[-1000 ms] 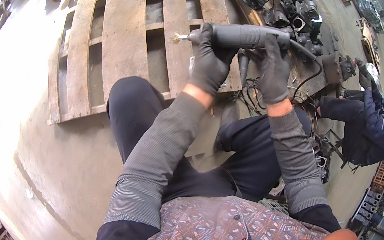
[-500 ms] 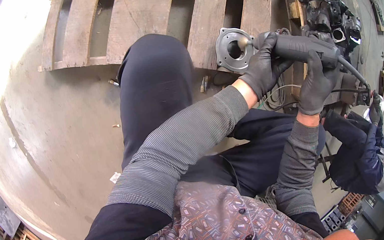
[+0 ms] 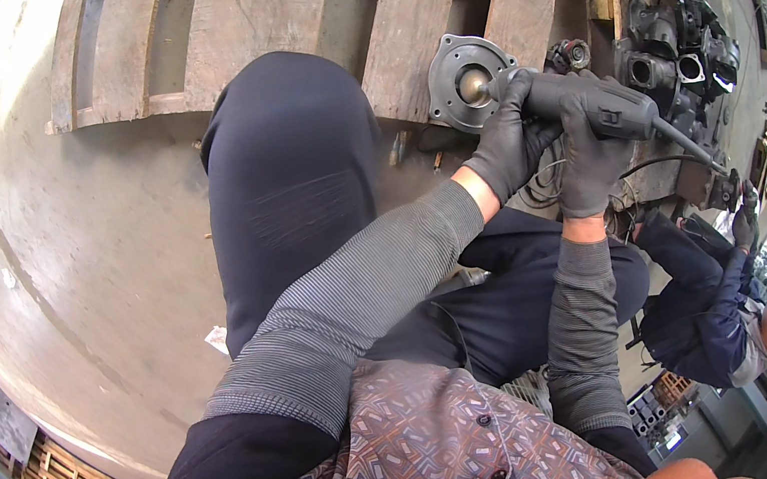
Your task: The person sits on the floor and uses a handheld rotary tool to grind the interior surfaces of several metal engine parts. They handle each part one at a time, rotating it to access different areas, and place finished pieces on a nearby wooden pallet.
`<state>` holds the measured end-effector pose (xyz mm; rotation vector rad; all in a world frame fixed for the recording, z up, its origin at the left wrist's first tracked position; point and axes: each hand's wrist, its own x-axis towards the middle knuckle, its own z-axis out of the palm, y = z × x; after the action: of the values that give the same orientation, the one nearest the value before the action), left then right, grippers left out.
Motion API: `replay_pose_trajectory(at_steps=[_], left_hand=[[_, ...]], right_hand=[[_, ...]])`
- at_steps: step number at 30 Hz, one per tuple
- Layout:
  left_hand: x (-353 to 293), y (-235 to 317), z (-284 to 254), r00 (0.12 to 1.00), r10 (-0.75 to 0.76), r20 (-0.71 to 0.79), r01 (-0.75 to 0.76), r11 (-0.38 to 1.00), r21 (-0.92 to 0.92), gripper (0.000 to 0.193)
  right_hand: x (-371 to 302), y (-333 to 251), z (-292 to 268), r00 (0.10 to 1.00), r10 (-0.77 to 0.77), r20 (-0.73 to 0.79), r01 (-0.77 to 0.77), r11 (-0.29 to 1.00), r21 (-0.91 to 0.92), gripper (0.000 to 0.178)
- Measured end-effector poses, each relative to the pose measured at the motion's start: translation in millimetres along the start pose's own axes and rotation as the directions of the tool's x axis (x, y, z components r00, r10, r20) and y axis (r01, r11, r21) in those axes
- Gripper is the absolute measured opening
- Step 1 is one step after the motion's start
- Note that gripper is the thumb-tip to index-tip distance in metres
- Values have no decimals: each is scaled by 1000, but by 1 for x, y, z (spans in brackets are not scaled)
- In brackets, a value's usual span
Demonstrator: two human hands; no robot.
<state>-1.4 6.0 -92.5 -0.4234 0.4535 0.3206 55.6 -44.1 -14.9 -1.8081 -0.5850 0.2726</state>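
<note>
Both of my gloved hands are closed round a dark die grinder (image 3: 573, 98) held nearly level. My left hand (image 3: 508, 147) grips its front end, close to the neck. Farther back on the body sits my right hand (image 3: 590, 159). A rounded, brass-coloured grinding head (image 3: 474, 87) at the tool's tip lies in the central opening of a grey round metal flange casting (image 3: 445, 77). Whether the head touches the inner edge, I cannot tell. The casting rests at the near edge of a wooden pallet (image 3: 266, 21). From the grinder's rear a cable (image 3: 685, 140) runs off to the right.
Several dark metal castings (image 3: 675, 38) are heaped right of the pallet. A small round part (image 3: 570, 56) lies behind the grinder. Coiled cable (image 3: 551, 181) lies below my hands. A co-worker (image 3: 711, 317) crouches at the lower right. My bent knee (image 3: 293, 153) stands left of the casting.
The grinder's head has shifted left and slightly up, farther over the casting's central opening. My right hand has moved left with the tool. The whole view has shifted a little.
</note>
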Motion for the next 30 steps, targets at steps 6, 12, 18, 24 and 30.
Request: replay_pose_trajectory(at_steps=[6, 12, 18, 24, 30], left_hand=[[12, 5, -14, 997, -4, 83, 10, 997, -77, 57], [17, 8, -19, 991, -16, 130, 34, 990, -137, 53], [18, 7, -23, 999, -27, 43, 34, 984, -176, 65], [20, 10, -25, 991, -3, 135, 28, 983, -183, 63], [24, 12, -27, 982, -2, 189, 40, 980, -196, 62]], right_hand=[[0, 4, 11, 1000, -11, 16, 11, 1000, 4, 67], [2, 7, 16, 996, -82, 42, 82, 997, 1, 65], [3, 7, 20, 998, -58, 35, 56, 998, 38, 65], [3, 9, 25, 997, -54, 51, 50, 996, 70, 69], [6, 14, 27, 996, -68, 55, 66, 997, 37, 70]])
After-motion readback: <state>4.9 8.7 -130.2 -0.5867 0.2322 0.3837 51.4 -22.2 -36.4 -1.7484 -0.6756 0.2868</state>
